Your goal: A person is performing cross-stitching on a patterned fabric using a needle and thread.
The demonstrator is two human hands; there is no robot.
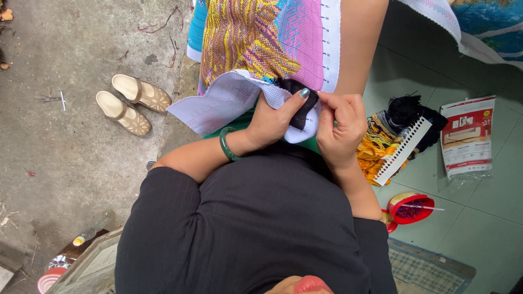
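Embroidery cloth (261,60) edge sits pinched between left hand (271,122) and right hand (340,128).

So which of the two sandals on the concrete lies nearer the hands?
The upper sandal, the one closer to the white canvas edge held by the left hand. The other sandal lies lower left, farther away.

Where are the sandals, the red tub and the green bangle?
sandals (132,103), head view, on the strap of the nearer one.
red tub (409,207), head view, on its rim.
green bangle (225,145), head view, on the band at the wrist.
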